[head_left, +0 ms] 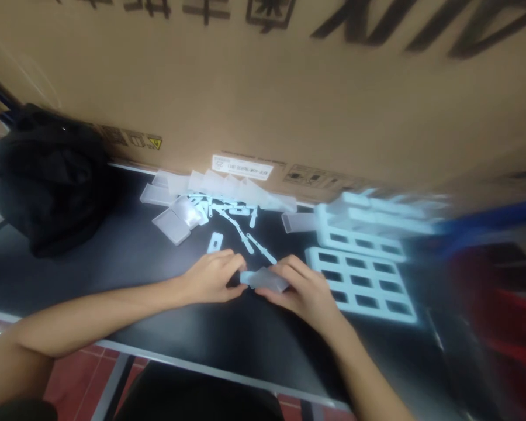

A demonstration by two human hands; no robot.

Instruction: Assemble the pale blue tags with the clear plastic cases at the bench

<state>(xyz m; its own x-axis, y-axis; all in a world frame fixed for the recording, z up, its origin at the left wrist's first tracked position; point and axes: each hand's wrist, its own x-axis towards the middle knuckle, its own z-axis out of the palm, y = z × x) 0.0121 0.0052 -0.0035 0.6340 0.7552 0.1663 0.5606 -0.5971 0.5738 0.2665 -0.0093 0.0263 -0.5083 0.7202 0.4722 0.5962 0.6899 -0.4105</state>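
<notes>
Over the black table, my right hand (pixel 304 286) grips a clear plastic case (pixel 269 279) by its sides. A light-blue piece (pixel 248 278) sticks out of the case's left end, and my left hand (pixel 219 278) pinches that end between thumb and fingers. Just beyond my left hand lies a small light-blue plate (pixel 215 242) with a hole. Farther back are a pile of light-blue strips (pixel 234 225) and several clear cases (pixel 172 225). To the right of my right hand sits a light-blue tray (pixel 363 252) with rectangular slots.
More light-blue trays (pixel 377 213) are stacked at the back right. A black bag (pixel 48 181) stands at the left. A large cardboard box (pixel 245 88) rises behind the black table (pixel 193 333). Something red (pixel 504 304), blurred, is at the right edge.
</notes>
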